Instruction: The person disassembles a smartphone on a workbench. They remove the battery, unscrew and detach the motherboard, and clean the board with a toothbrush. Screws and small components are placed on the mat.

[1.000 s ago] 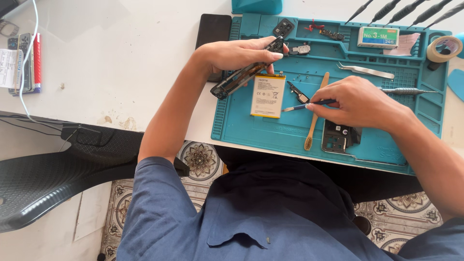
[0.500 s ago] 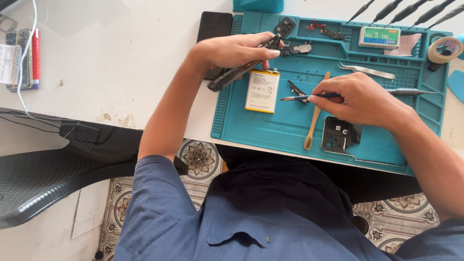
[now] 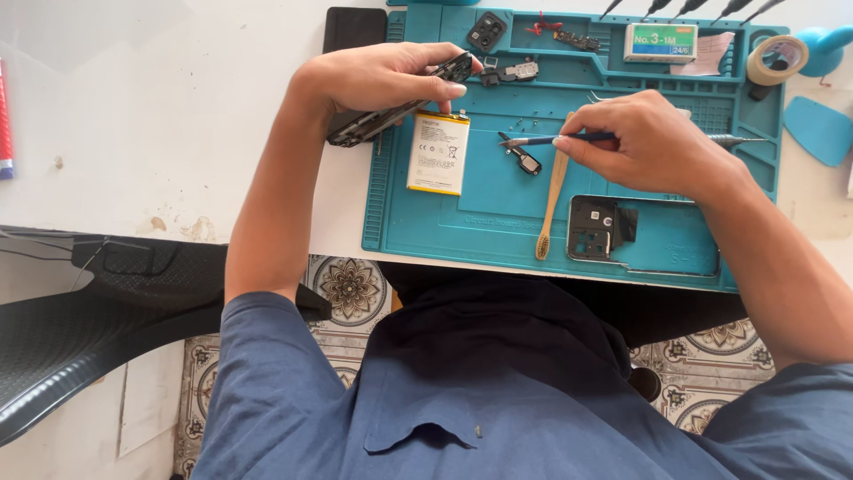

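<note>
Left hand (image 3: pixel 382 80) clamps a phone (image 3: pixel 400 111); right hand (image 3: pixel 653 142) pinches tweezers (image 3: pixel 542 140). White battery (image 3: pixel 438 153) at 9 o'clock of them; green-white label box (image 3: pixel 659 42) at 1 o'clock.

matt teal rubbery mat (image 3: pixel 498 222), wooden brush handle (image 3: pixel 553 191), glossy white battery (image 3: pixel 438 153).

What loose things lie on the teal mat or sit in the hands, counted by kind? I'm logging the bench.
Phone body, left hand: 1
Battery: 1
Tweezers, right hand: 1
Brush: 1
Phone back frame: 1
Tape roll: 1
Small box: 1
Total: 7
</note>
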Demonstrator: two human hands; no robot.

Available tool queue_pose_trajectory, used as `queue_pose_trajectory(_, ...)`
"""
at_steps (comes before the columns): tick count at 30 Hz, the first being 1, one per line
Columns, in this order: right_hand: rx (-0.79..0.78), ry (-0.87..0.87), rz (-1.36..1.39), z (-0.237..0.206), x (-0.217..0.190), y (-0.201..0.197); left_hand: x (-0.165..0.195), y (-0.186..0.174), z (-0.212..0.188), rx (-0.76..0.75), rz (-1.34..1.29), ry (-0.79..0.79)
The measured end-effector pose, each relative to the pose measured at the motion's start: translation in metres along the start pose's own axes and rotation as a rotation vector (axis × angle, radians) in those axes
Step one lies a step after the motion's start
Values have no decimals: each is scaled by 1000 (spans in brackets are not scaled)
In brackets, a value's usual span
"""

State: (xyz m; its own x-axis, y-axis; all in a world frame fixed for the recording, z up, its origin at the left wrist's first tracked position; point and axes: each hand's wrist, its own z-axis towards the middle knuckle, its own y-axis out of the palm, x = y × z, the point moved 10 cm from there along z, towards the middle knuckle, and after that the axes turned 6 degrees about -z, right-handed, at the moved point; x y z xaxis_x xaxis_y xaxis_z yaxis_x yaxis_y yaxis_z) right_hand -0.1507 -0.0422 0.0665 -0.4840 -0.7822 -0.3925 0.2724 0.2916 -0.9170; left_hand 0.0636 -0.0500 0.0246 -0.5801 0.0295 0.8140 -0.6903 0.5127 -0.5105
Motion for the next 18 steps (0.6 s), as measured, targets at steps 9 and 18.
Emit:
queue_pose_trajectory(9,40,-21,6,-1,6,0,4,4,1,-23,53,66)
queue_pose_trajectory(18,92,-10,24,-5,14,1,11,-15,3,166,-271,377)
